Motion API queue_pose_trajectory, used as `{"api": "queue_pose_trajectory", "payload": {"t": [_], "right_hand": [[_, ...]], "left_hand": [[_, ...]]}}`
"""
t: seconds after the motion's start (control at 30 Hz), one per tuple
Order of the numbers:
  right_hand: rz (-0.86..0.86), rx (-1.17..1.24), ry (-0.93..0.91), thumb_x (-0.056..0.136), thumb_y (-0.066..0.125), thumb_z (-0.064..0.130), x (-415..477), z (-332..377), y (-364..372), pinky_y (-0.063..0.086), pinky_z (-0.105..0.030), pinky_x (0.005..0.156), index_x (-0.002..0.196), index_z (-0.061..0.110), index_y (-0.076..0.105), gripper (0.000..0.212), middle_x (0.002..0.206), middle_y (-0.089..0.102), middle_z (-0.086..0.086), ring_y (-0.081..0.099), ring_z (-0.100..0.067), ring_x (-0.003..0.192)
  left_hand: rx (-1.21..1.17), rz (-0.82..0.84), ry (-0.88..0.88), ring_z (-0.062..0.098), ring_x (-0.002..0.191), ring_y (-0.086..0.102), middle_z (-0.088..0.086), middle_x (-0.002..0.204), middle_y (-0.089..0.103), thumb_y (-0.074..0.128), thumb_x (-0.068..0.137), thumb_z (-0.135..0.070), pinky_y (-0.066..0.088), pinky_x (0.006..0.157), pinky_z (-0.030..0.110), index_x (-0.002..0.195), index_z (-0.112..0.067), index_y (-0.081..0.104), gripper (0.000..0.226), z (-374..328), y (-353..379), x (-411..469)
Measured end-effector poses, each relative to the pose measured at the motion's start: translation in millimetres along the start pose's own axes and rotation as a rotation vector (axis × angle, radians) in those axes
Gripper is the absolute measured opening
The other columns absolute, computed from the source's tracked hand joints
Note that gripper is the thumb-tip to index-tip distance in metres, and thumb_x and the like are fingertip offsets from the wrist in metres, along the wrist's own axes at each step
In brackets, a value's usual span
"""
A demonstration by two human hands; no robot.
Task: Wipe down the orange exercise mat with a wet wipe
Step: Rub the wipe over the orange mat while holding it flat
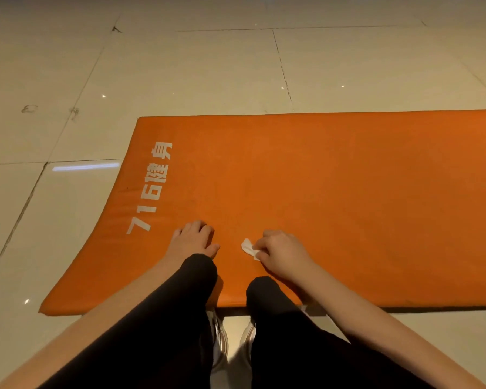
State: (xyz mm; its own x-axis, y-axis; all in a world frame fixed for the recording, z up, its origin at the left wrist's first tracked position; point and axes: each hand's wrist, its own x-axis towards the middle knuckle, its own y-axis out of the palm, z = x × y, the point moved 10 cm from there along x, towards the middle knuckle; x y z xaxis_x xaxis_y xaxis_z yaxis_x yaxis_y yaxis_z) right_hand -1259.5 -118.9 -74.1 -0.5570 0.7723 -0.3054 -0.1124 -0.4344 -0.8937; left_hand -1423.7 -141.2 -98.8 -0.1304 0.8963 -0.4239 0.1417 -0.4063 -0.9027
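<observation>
The orange exercise mat point(334, 192) lies flat on the tiled floor, with white lettering near its left end. My right hand point(281, 254) rests on the mat near its front edge and pinches a small crumpled white wet wipe point(249, 248), which touches the mat surface. My left hand point(192, 238) presses on the mat just left of it, fingers bent at the tips, holding nothing. The two hands are a short gap apart.
Glossy beige floor tiles point(180, 66) surround the mat on the left, far and near sides. My knees in black trousers point(180, 318) reach over the mat's front edge, and my shoes point(222, 341) stand on the floor just before it. The mat runs out of view to the right.
</observation>
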Motion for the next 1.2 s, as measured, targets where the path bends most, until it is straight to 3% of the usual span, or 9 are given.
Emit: {"api": "queue_pose_trajectory", "payload": {"t": [0.2, 0.37, 0.43, 0.57, 0.73, 0.8, 0.93, 1.07, 1.2], "right_hand": [[-0.165, 0.046, 0.273, 0.095, 0.048, 0.014, 29.0, -40.8, 1.3, 0.033, -0.031, 0.066, 0.098, 0.003, 0.068, 0.022, 0.09, 0.044, -0.006, 0.051, -0.028, 0.093], [-0.065, 0.084, -0.035, 0.095, 0.052, 0.022, 34.7, 0.8, 13.4, 0.041, -0.034, 0.071, 0.108, 0.011, 0.067, 0.023, 0.097, 0.051, -0.005, 0.052, -0.027, 0.099], [-0.082, 0.058, 0.059, 0.094, 0.054, 0.026, 44.2, -24.2, 4.0, 0.042, -0.035, 0.074, 0.115, 0.016, 0.066, 0.026, 0.106, 0.057, -0.005, 0.055, -0.027, 0.1], [-0.203, 0.005, 0.315, 0.093, 0.051, 0.018, 59.5, -55.1, -8.4, 0.04, -0.033, 0.069, 0.109, 0.01, 0.066, 0.023, 0.108, 0.057, -0.01, 0.055, -0.032, 0.102], [-0.121, 0.026, -0.052, 0.097, 0.049, 0.021, 52.4, -1.3, 7.3, 0.037, -0.033, 0.065, 0.116, 0.015, 0.065, 0.025, 0.101, 0.052, -0.006, 0.05, -0.027, 0.101], [-0.128, -0.024, -0.015, 0.096, 0.05, 0.023, 62.4, -18.3, -2.5, 0.035, -0.031, 0.065, 0.118, 0.019, 0.065, 0.026, 0.103, 0.055, -0.006, 0.052, -0.028, 0.102], [-0.225, 0.001, 0.266, 0.093, 0.047, 0.012, 72.4, -45.8, -13.9, 0.037, -0.034, 0.066, 0.11, 0.012, 0.068, 0.027, 0.105, 0.056, -0.011, 0.052, -0.033, 0.103], [-0.18, -0.039, 0.046, 0.094, 0.044, 0.012, 63.1, -8.7, 7.1, 0.035, -0.034, 0.067, 0.113, 0.009, 0.065, 0.028, 0.101, 0.053, -0.008, 0.048, -0.028, 0.101], [-0.103, 0.107, -0.029, 0.097, 0.048, 0.021, 72.0, -24.3, 2.9, 0.032, -0.028, 0.068, 0.122, 0.018, 0.064, 0.03, 0.094, 0.048, 0.001, 0.049, -0.022, 0.103]], "left_hand": [[-0.048, -0.034, 0.001, 0.016, 0.151, 0.0, -0.002, 0.164, 0.006, 0.025, 0.103, -0.051, 0.0, 0.12, 0.04, 0.157, -0.023, 0.015, 0.062, 7.5, 23.5, 6.6], [-0.071, -0.047, 0.054, 0.017, 0.151, -0.003, -0.001, 0.165, 0.003, 0.021, 0.103, -0.05, -0.002, 0.121, 0.041, 0.157, -0.021, 0.013, 0.062, 6.5, 22.9, 0.7], [-0.072, -0.046, 0.058, 0.017, 0.151, -0.004, -0.001, 0.165, 0.003, 0.02, 0.103, -0.05, -0.002, 0.121, 0.041, 0.157, -0.021, 0.012, 0.062, 5.9, 22.3, -1.0], [-0.055, -0.057, 0.041, 0.017, 0.151, -0.003, -0.001, 0.165, 0.004, 0.021, 0.103, -0.051, -0.002, 0.12, 0.041, 0.157, -0.022, 0.013, 0.062, 5.6, 22.8, 0.4], [-0.006, -0.068, 0.022, 0.017, 0.151, -0.004, -0.001, 0.165, 0.003, 0.02, 0.104, -0.05, -0.003, 0.12, 0.041, 0.157, -0.022, 0.011, 0.06, 3.0, 20.4, -1.6], [-0.018, -0.064, 0.025, 0.017, 0.151, -0.004, -0.001, 0.165, 0.003, 0.019, 0.104, -0.049, -0.004, 0.12, 0.041, 0.157, -0.022, 0.011, 0.06, 2.0, 18.3, -3.9], [-0.033, -0.048, 0.022, 0.017, 0.151, -0.003, -0.001, 0.164, 0.005, 0.015, 0.103, -0.051, -0.004, 0.12, 0.04, 0.156, -0.022, 0.013, 0.061, 0.3, 16.6, -4.0], [-0.103, -0.027, 0.025, 0.018, 0.149, 0.005, 0.0, 0.162, 0.013, 0.024, 0.101, -0.052, 0.003, 0.118, 0.04, 0.154, -0.021, 0.021, 0.061, 0.9, 11.5, 13.6], [-0.12, 0.0, 0.043, 0.019, 0.15, -0.007, -0.001, 0.164, -0.002, 0.025, 0.103, -0.05, -0.004, 0.12, 0.041, 0.157, -0.02, 0.008, 0.064, -3.0, 13.3, 41.4]]}}
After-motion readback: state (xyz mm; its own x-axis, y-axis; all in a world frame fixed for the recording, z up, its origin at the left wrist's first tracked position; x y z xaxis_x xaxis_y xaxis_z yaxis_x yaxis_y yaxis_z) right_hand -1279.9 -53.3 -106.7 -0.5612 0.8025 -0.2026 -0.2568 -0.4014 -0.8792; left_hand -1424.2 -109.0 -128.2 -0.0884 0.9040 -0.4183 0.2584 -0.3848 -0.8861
